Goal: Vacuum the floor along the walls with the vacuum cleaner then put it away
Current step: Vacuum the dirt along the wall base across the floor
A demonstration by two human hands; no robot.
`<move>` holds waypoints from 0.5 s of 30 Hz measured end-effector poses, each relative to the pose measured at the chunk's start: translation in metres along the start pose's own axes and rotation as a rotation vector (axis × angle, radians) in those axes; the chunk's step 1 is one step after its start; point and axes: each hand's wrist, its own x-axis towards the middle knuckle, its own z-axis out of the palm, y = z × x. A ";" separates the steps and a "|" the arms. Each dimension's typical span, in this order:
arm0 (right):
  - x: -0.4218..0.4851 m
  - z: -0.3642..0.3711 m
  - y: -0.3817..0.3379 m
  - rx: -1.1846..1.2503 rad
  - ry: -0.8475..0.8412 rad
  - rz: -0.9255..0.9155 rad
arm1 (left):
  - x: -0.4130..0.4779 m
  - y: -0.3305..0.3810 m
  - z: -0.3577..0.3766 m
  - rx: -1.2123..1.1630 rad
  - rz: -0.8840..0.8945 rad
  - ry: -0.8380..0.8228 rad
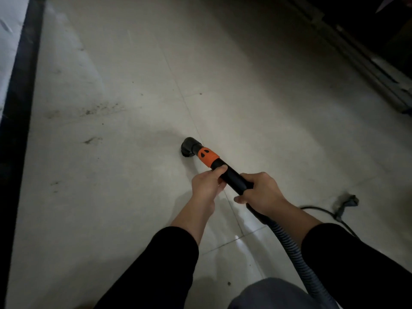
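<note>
The vacuum's black wand [233, 176] with an orange collar [208, 156] points down and left to a small black nozzle [189, 147] that touches the pale tiled floor [124, 197]. My left hand [206, 182] grips the wand just behind the collar. My right hand [260, 192] grips it further back, where the ribbed grey hose [296, 259] starts and runs down to the bottom edge. The vacuum's body is out of view.
A dark skirting strip [20, 108] under a white wall runs along the left edge. Dust and dirt marks [93, 111] lie on the tiles near it. A black power cable with a plug [343, 205] lies at right. A dark metal track [365, 61] crosses the upper right.
</note>
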 end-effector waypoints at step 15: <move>-0.011 -0.021 0.005 -0.080 -0.067 0.017 | -0.012 -0.009 0.002 -0.047 -0.062 -0.014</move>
